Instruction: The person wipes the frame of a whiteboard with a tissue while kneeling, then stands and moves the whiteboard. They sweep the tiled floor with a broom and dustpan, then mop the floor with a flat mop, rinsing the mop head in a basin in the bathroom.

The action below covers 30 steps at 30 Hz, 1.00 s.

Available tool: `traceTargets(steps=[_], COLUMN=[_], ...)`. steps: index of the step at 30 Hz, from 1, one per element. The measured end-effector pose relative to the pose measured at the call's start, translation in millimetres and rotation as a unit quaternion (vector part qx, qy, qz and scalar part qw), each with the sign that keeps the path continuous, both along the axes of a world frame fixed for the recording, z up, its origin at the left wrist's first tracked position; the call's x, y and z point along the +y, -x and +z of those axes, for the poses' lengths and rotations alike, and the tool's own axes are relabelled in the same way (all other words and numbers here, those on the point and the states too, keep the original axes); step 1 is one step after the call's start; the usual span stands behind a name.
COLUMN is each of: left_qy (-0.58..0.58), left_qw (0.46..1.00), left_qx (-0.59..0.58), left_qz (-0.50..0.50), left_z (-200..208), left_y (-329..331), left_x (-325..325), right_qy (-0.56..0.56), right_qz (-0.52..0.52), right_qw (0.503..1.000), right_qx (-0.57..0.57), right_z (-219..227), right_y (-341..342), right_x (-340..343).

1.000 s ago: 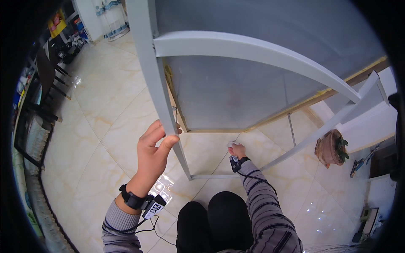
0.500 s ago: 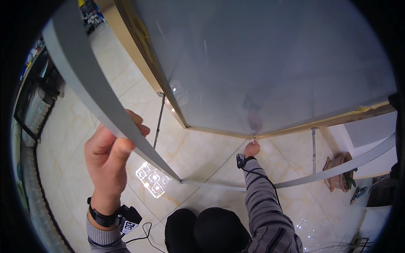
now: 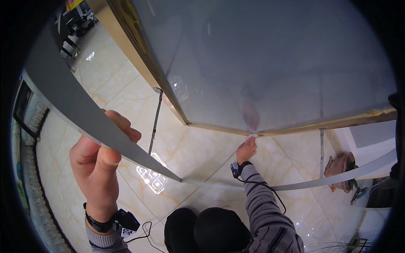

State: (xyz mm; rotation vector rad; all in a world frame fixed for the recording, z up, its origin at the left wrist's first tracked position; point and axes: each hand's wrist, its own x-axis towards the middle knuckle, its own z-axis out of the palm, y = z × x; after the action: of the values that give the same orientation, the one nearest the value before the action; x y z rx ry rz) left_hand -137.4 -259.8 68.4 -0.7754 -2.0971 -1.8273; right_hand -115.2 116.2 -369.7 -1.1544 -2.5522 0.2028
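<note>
Right hand (image 3: 246, 151), 4 o'clock: fingers pinch white cloth (image 3: 252, 135) | cloth has now reached wooden trim (image 3: 219, 129): contact made | left hand (image 3: 96, 166), 8 o'clock: closed round grey bar (image 3: 76, 99)

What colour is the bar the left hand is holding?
Grey; the bar shows best in the head view.

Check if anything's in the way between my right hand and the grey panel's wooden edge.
Nothing visible blocks it: your right hand holds a white cloth or tissue right at the wooden edge of the grey panel. The grey frame crosses at your forearm, not ahead of that hand.
</note>
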Motion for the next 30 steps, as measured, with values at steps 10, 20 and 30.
traceTargets(steps=[10,20,30], left_qy=[-0.006,-0.048,-0.053], left_qw=[0.999,0.995,0.993], left_qx=[-0.014,-0.027,-0.029], left_qz=[-0.04,-0.082,-0.098], left_z=[6,6,5], left_y=[2,4,7], left_x=[0,0,-2], right_qy=[0.001,0.009,0.031], right_qz=[-0.016,0.103,0.161], right_qw=[0.999,0.994,0.986], right_qx=[-0.044,-0.038,-0.012], right_z=[-3,-10,1], right_y=[29,57,77], right_x=[-7,-83,-138])
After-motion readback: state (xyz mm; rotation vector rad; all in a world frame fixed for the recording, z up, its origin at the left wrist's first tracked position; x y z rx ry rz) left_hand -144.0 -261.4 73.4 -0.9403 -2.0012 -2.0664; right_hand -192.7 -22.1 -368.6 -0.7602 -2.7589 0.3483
